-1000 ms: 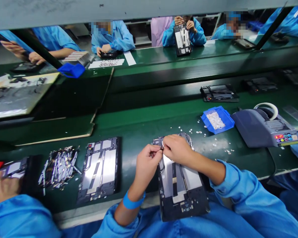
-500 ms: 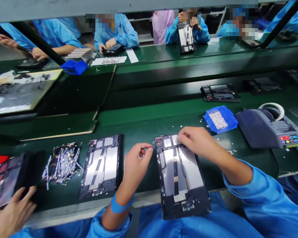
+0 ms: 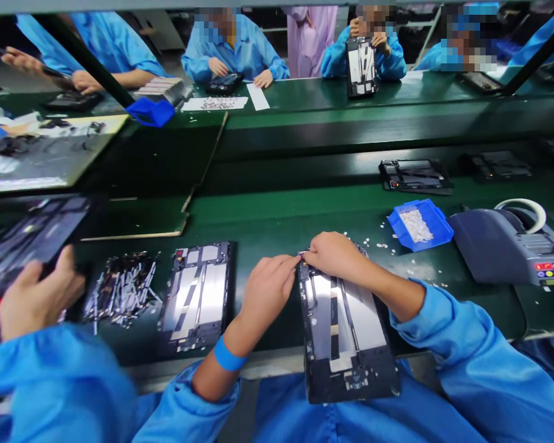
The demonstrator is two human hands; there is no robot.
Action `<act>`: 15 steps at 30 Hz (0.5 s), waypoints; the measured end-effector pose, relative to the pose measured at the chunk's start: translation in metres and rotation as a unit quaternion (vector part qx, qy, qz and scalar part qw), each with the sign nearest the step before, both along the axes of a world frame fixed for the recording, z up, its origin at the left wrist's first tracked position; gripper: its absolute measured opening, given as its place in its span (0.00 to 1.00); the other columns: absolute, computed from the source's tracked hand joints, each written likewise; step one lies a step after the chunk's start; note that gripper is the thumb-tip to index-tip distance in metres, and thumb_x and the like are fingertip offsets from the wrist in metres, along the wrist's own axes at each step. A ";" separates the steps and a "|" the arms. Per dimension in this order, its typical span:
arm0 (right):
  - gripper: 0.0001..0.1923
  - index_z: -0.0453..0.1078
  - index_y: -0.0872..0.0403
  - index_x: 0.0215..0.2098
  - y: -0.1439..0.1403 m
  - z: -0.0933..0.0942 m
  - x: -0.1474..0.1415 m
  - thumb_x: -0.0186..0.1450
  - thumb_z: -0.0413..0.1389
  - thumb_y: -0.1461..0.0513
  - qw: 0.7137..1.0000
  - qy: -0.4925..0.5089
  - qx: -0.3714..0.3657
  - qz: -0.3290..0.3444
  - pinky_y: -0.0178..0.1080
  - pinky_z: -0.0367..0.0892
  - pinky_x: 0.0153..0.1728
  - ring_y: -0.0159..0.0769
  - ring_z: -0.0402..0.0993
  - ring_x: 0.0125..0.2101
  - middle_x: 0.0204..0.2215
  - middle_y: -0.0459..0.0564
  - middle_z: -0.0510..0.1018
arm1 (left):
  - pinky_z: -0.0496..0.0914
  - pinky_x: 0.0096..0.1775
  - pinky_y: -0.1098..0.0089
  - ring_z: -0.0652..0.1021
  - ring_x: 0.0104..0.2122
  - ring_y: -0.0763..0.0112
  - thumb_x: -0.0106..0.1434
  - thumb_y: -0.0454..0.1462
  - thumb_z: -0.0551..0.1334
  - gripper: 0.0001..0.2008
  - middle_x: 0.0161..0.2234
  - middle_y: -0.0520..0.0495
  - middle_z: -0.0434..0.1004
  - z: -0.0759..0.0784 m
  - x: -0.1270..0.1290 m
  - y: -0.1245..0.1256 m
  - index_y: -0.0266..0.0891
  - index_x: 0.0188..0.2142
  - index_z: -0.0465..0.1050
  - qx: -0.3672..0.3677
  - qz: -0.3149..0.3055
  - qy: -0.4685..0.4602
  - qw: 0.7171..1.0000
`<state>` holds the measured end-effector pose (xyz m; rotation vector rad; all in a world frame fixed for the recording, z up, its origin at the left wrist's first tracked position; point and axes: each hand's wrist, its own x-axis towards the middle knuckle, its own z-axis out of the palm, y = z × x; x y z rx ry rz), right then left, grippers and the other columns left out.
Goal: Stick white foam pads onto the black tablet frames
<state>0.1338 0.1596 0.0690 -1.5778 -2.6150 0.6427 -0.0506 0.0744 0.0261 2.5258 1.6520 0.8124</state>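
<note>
An opened tablet (image 3: 365, 311) with bare silvery battery cells and a black lower end lies at the table edge, its near end over my lap. At its top left corner my left hand (image 3: 268, 286) has its fingers drawn together, fingertips at the edge. My right hand (image 3: 336, 255) is closed in a pinch over that same corner, covering the tablet's upper part. Whatever is between the fingertips of either hand is hidden or too small to name. A second opened tablet (image 3: 200, 298) lies to the left of my left hand.
Left of the second tablet is a pile of thin metallic strips (image 3: 122, 288). A co-worker's hand (image 3: 41, 292) holds another tablet (image 3: 37, 231). On the right stand a blue bin (image 3: 399, 224) of small white pieces and a tape dispenser (image 3: 493, 246). People sit across the bench.
My right hand has moved left across the tablet's top to its left corner, and my left hand has come in to meet it. The co-worker's hand at left has lifted a tablet.
</note>
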 end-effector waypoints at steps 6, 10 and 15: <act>0.16 0.81 0.53 0.31 0.012 0.006 -0.003 0.68 0.56 0.54 0.998 -0.041 -0.046 0.032 0.37 0.62 0.30 0.42 0.79 0.32 0.30 0.55 0.84 | 0.70 0.42 0.60 0.76 0.40 0.59 0.73 0.32 0.55 0.16 0.46 0.43 0.83 0.008 -0.002 0.006 0.39 0.55 0.77 -0.016 -0.016 0.089 0.996; 0.13 0.79 0.54 0.33 0.006 0.001 0.010 0.70 0.56 0.58 0.999 0.018 -0.026 0.039 0.37 0.62 0.31 0.39 0.77 0.31 0.30 0.51 0.82 | 0.68 0.37 0.59 0.75 0.38 0.57 0.72 0.31 0.56 0.18 0.46 0.42 0.82 0.018 0.000 0.005 0.41 0.57 0.76 -0.042 -0.014 0.176 0.983; 0.14 0.76 0.54 0.53 -0.020 -0.028 0.040 0.73 0.52 0.67 0.977 0.113 0.111 0.141 0.38 0.65 0.43 0.38 0.72 0.40 0.40 0.53 0.79 | 0.66 0.36 0.60 0.75 0.39 0.57 0.70 0.29 0.55 0.20 0.48 0.39 0.80 0.026 0.000 0.010 0.42 0.57 0.75 -0.075 -0.050 0.215 0.972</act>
